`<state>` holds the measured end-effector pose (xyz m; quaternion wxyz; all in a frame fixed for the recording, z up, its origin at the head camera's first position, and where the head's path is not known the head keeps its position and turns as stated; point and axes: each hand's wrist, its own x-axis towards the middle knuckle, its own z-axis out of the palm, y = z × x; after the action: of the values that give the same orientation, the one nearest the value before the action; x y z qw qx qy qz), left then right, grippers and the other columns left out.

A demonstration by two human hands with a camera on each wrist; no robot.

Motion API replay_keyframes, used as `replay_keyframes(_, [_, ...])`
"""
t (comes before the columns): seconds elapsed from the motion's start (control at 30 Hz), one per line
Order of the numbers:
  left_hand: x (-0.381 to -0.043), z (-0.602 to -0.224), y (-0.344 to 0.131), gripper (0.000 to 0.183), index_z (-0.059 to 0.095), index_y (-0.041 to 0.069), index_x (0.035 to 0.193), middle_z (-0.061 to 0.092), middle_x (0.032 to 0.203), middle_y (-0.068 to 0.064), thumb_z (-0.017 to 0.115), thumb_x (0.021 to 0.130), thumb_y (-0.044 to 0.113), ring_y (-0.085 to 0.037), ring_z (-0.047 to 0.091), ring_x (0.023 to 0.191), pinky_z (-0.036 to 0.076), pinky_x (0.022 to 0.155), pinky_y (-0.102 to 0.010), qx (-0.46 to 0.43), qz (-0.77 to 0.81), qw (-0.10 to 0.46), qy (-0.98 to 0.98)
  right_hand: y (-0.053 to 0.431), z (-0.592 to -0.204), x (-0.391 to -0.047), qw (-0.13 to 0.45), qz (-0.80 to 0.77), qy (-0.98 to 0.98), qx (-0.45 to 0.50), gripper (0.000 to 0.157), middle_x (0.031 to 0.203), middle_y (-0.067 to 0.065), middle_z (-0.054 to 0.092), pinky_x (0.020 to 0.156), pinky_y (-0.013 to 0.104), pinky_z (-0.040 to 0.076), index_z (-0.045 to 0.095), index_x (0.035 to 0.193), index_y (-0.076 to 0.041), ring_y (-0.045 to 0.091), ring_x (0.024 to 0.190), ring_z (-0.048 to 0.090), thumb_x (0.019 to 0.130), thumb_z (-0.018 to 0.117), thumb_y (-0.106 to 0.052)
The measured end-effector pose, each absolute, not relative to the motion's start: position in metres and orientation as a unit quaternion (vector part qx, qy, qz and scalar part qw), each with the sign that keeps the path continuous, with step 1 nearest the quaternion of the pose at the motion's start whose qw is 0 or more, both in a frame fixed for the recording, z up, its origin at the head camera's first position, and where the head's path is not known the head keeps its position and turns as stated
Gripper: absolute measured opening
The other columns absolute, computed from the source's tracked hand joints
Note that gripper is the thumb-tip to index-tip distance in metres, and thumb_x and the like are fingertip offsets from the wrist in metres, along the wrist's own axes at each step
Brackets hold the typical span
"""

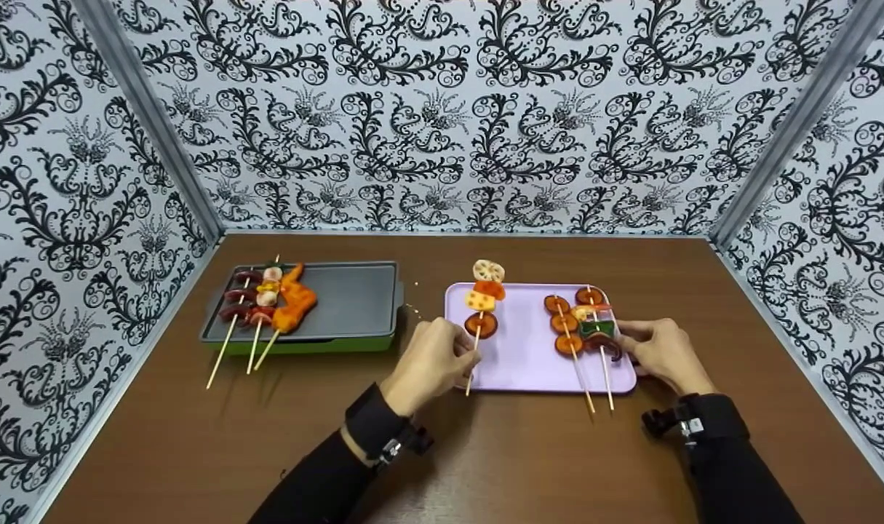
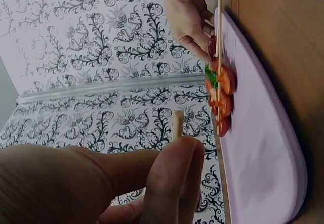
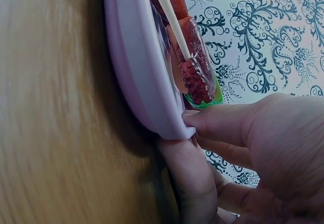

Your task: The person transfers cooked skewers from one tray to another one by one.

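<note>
My left hand [image 1: 433, 358] pinches the bare stick of a skewer [image 1: 481, 324] between thumb and fingers, over the left end of the lilac tray [image 1: 518, 364]. Threaded on it are a lotus root slice at the top, an orange piece, a yellow holed piece and a brown round slice. My right hand [image 1: 661, 351] grips the tray's right rim, thumb on top and fingers beneath in the right wrist view. On the tray's right side lie a skewer of brown round slices [image 1: 564, 324] and a mixed skewer [image 1: 596, 327] with a green piece and a dark red tentacle piece.
A grey grill plate [image 1: 347, 298] on a green base stands at the left. Across its left side lie several skewers, among them an orange wing-shaped one [image 1: 294, 298], their sticks overhanging the front edge. Patterned walls [image 1: 442, 116] enclose the brown table [image 1: 543, 466].
</note>
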<state>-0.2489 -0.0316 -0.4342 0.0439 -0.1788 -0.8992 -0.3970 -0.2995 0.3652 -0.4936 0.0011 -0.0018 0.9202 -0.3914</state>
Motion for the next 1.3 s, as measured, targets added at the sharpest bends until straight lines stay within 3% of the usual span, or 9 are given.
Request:
replay_keyframes(0.27, [-0.247, -0.437, -0.020, 0.012, 0.078, 0.010, 0.079, 0.071, 0.064, 0.008, 0.077, 0.090, 0.009, -0.001, 0.064, 0.048, 0.054, 0.047, -0.022, -0.168, -0.424, 0.012, -0.890, 0.367, -0.495, -0.300, 0.007, -0.403, 0.915, 0.002, 0.042, 0.125, 0.034, 0.065, 0.060, 0.034, 0.062, 0.071, 0.135, -0.009, 0.021, 0.073, 0.075, 0.100, 0.073, -0.030])
replay_keyframes(0.77, [-0.248, -0.451, 0.008, 0.010, 0.078, 0.004, 0.084, 0.073, 0.068, 0.001, 0.078, 0.094, 0.007, -0.006, 0.066, 0.049, 0.055, 0.047, -0.024, -0.169, -0.484, -0.026, -0.858, 0.366, -0.493, -0.300, 0.015, -0.403, 0.915, -0.001, 0.042, 0.130, 0.035, 0.062, 0.062, 0.033, 0.062, 0.069, 0.138, -0.008, 0.021, 0.080, 0.074, 0.101, 0.071, -0.029])
replay_keyframes(1.3, [-0.245, -0.464, 0.039, 0.009, 0.077, 0.005, 0.084, 0.071, 0.066, 0.001, 0.080, 0.092, 0.005, -0.012, 0.068, 0.049, 0.056, 0.046, -0.026, -0.141, -0.528, -0.056, -0.835, 0.365, -0.494, -0.300, 0.000, -0.391, 0.920, -0.011, 0.041, 0.130, 0.036, 0.062, 0.060, 0.033, 0.062, 0.071, 0.135, -0.008, 0.021, 0.076, 0.074, 0.101, 0.072, -0.030])
